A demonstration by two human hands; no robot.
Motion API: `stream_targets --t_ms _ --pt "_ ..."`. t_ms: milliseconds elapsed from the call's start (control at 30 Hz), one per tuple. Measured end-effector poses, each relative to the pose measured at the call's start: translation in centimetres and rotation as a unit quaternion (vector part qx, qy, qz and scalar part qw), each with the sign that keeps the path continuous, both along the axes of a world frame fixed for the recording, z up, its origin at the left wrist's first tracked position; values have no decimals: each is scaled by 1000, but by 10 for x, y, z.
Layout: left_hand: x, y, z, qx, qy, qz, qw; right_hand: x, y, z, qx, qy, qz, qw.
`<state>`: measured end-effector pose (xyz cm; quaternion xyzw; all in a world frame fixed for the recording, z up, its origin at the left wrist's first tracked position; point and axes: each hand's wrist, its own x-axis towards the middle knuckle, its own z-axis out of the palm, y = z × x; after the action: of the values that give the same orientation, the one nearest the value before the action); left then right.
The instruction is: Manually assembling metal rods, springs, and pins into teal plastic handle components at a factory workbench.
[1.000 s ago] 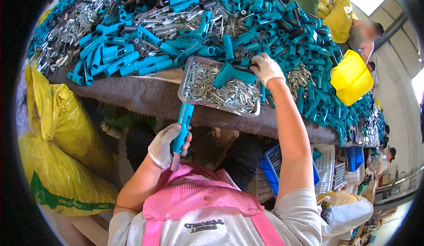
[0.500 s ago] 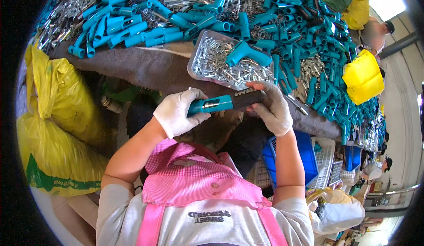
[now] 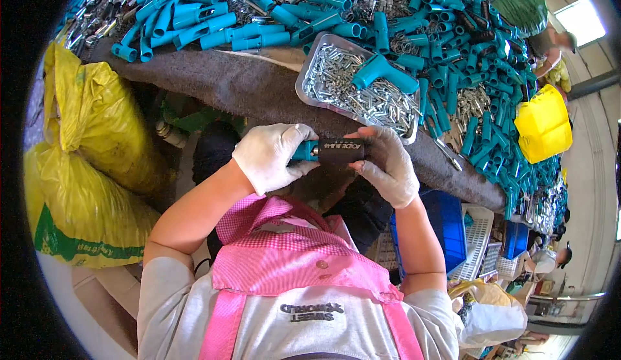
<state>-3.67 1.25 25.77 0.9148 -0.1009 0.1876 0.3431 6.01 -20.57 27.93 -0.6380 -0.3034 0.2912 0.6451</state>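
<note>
While left fingers (image 3: 299,133) clasp the teal tube (image 3: 302,151), right fingers (image 3: 378,135) pinch the black sleeve (image 3: 341,152), seemingly a fitting step that calls for straight alignment!

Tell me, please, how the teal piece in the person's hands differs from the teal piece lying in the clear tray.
The held piece has a black sleeve at its right end; the loose piece shows none. The held piece is between the left hand and right hand, while the loose piece rests on metal pins. Both are teal.
</note>
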Motion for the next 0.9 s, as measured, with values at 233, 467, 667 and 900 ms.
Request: stream_targets --t_ms 233,467,667,900 --pt "-2 -5 -1 -58 19 20 998 -14 13 -22 151 204 -47 966" --pt "-1 -11 3 -96 62 17 993 -34 36 -27 304 131 -197 923" --pt "-8 11 8 -75 47 22 996 18 -25 7 -32 46 45 997" --pt "-2 7 12 15 96 -78 992 12 -11 14 -106 -242 65 962"
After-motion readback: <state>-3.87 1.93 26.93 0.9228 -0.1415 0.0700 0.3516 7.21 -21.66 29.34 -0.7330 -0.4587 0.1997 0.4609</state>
